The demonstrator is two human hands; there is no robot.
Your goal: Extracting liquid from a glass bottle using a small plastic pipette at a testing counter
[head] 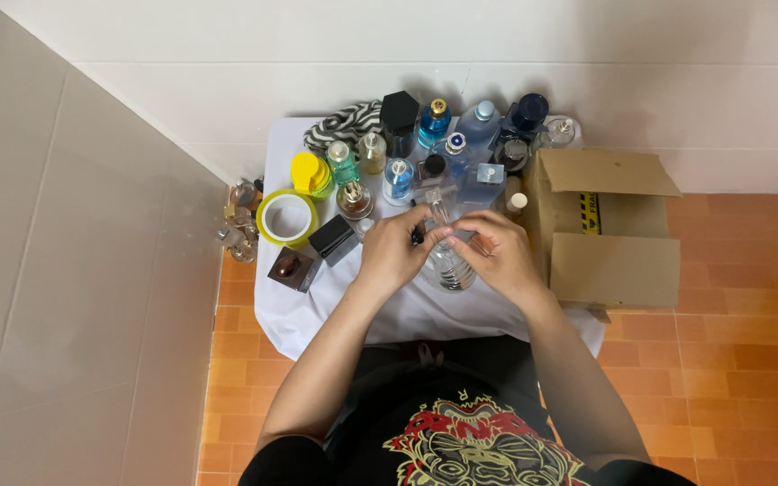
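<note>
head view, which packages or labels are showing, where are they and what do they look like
cardboard box: right of the white cloth, open, brown, flaps up.
label: on the box's inner wall, small strip, yellow and black.
dark box: left of the left hand, small, black, lying on the cloth.
brown box: near the cloth's left edge, small, square.

I look down into a corner of a room. A white tiled wall point(515, 45) runs from 10 to 2 o'clock, and a grey-beige tiled wall point(56, 297) fills 7 to 10 o'clock. The floor point(740, 360) of orange-brown tiles shows at 3 to 5 o'clock. A low table with a white cloth point(290, 310) stands against the wall. The light is soft and even.
</note>
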